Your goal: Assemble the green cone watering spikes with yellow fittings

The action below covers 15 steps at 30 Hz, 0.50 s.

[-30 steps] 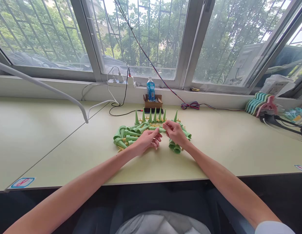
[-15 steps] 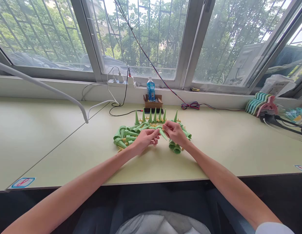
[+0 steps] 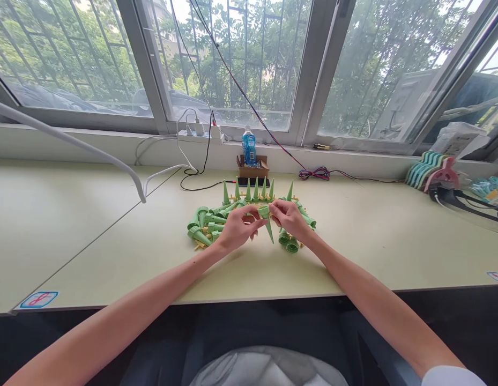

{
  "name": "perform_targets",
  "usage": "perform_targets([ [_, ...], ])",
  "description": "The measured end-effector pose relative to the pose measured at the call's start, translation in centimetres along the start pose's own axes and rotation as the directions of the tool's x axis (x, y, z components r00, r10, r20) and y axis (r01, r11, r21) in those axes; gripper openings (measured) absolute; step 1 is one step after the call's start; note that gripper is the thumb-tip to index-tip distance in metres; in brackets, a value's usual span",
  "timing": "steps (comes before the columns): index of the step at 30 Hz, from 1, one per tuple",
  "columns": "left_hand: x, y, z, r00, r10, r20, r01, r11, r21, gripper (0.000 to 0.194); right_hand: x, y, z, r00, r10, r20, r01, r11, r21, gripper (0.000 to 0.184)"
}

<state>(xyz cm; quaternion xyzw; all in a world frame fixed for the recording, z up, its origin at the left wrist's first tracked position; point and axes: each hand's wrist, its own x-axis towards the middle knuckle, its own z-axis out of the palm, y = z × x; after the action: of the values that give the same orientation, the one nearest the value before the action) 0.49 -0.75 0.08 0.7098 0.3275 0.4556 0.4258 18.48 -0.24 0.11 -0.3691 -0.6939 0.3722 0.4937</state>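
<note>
A green plant watering spike (image 3: 268, 229) hangs point down between my hands, its wide threaded collar uppermost. My left hand (image 3: 237, 228) grips the collar from the left between thumb and fingers. On the collar's right side my right hand (image 3: 291, 219) pinches closed, where a bit of yellow shows; its fingertips partly hide what they pinch. Left of my left hand lies a pile of green spikes (image 3: 198, 235) with yellow valves. Beyond my hands, several spikes stand upright in a row (image 3: 249, 191). Two more spikes (image 3: 292, 246) lie by my right wrist, open ends towards me.
A blue bottle (image 3: 249, 147) stands in a small cardboard box (image 3: 253, 170), with a dark phone (image 3: 257, 182) before it. Coiled cable (image 3: 314, 173) lies by the sill. Hangers (image 3: 428, 170) and a black strap (image 3: 466, 202) are far right. A white cable (image 3: 91, 143) arches across the left.
The held spike has swung from slanting to nearly point down, and its open collar now faces up. My left fingers have shifted up around the collar. My right hand stays in nearly the same place.
</note>
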Motion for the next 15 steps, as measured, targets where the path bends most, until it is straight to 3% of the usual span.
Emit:
perform_targets([
  [5, -0.1, -0.3, 0.0, 0.988, 0.150, -0.034, -0.140, 0.969, 0.204, 0.029, 0.0, 0.0, -0.1, 0.999, 0.031, 0.016, -0.032, 0.999, 0.038, 0.039],
  [10, 0.0, -0.6, -0.3, 0.957, 0.291, 0.000, -0.271, 0.891, 0.363, 0.025, 0.1, -0.1, -0.2, 0.998, 0.055, 0.037, -0.058, 0.994, 0.090, 0.038],
  [15, 0.1, -1.1, -0.6, 0.914, 0.402, 0.057, -0.376, 0.786, 0.490, 0.021, 0.0, 0.0, -0.2, 0.998, 0.061, 0.033, -0.062, 0.998, 0.033, 0.038],
])
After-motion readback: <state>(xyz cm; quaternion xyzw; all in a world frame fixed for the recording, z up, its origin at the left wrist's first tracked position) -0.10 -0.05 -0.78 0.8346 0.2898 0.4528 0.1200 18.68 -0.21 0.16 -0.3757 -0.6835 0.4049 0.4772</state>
